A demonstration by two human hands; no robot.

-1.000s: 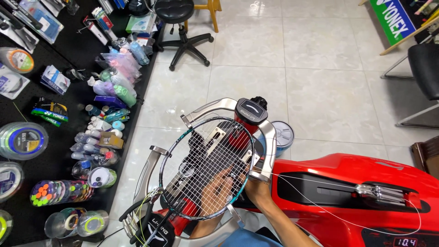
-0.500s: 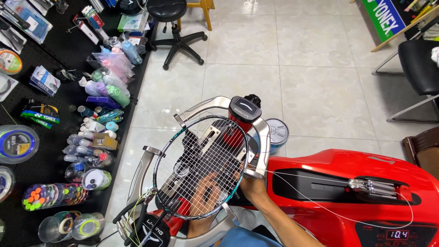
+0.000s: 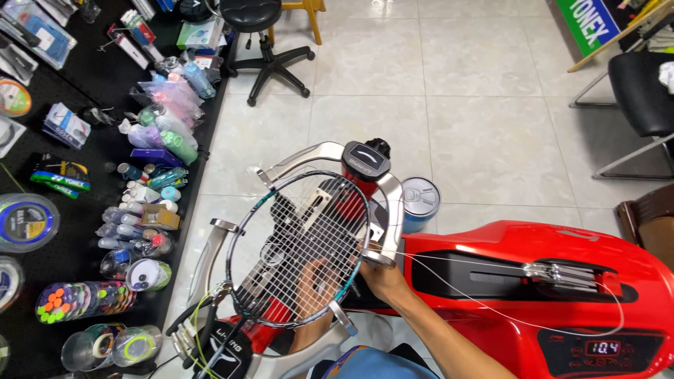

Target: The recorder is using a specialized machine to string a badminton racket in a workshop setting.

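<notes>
Here the racket (image 3: 298, 249) sits clamped flat so the right hand (image 3: 379, 277), fingers pinched on string (image 3: 491, 309), can pull across while the left hand (image 3: 312, 288), fingers apart, steadies below.

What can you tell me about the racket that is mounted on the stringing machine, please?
The racket lies flat, clamped in the silver cradle of the red machine. Its oval frame is dark with teal accents, the handle end pointing toward the camera. White strings form a grid across the head. The left hand sits beneath the strings, seen through them; the right hand touches the frame's right edge, where a loose string runs to the machine.
</notes>
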